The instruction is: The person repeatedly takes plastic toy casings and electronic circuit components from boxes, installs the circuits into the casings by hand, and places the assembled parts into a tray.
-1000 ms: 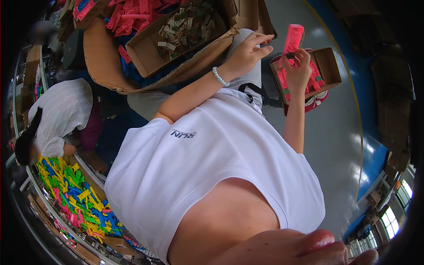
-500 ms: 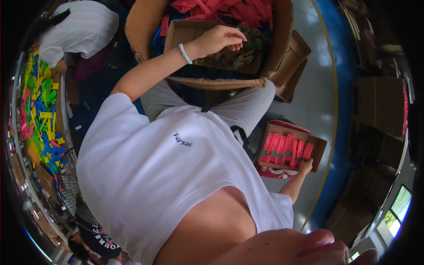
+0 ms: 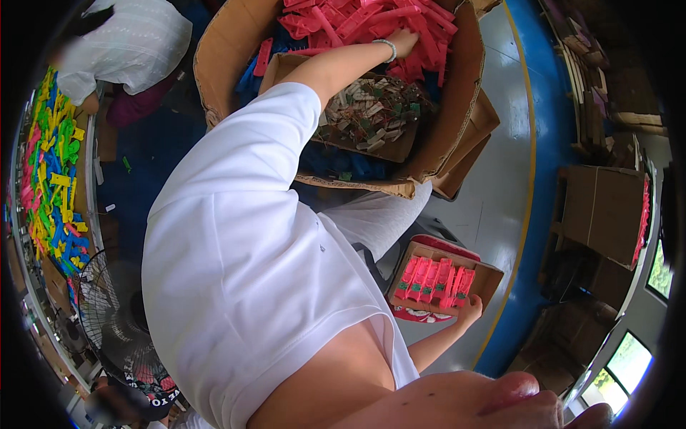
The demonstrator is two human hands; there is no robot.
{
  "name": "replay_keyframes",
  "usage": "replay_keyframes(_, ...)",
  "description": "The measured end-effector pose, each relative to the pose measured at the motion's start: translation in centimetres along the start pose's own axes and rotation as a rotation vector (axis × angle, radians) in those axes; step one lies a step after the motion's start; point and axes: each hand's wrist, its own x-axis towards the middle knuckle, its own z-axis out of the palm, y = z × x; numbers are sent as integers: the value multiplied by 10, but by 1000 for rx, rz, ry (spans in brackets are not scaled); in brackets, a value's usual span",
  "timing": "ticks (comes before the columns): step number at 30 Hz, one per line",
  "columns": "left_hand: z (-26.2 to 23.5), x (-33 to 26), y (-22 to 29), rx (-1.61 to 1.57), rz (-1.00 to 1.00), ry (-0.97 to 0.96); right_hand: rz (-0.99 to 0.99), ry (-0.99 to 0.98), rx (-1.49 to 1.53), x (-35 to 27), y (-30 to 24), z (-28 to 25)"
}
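My left hand reaches over into a large carton, down on a heap of pink plastic parts. Its fingertips are lost among the parts, so their grip is not clear. Below that forearm, an inner cardboard box holds many small green circuit boards with wires. At my right side, my right hand is closed at the end of a row of pink plastic parts, gripping the lower end of the last one. Green boards show on several of them. The row lies in a shallow cardboard tray.
The tray rests on a red patterned seat. Blue parts lie beneath the inner box. Further left are a fan, a table heaped with coloured plastic parts and another person. Cartons stand far right.
My left hand has moved from above the circuit boards up and right onto the pink heap. My body has leaned forward. The right hand stays at the tray.
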Motion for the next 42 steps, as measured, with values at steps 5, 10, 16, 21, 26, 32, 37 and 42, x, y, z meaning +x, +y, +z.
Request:
replay_keyframes(5, 10, -4, -9, -138, 61, 71, -4, 54, -14, 2, -112, -49)
replay_keyframes(10, -104, -26, 48, -696, 203, 145, -354, 389, 217, 17, -310, -90)
replay_keyframes(16, -265, -104, 41, -1330, 247, 28, -802, -181, 573, 20, -568, -43)
replay_keyframes(21, -304, -170, 19, -1434, 125, 191, -694, -776, 1086, -4, -647, 16)
replay_keyframes(26, -275, -233, -22, -1682, -184, 8, -727, -849, 1042, -40, -686, 53)
replay_keyframes(32, -245, -244, -33, -2214, -421, 97, -911, -928, 915, -38, -690, 84)
replay_keyframes(37, -242, -242, -48, -2331, -523, 361, -765, -972, 55, 60, -645, 126)
replay_keyframes(42, -238, -240, -52, -2366, -559, 392, -973, -451, 167, 105, -602, 206)
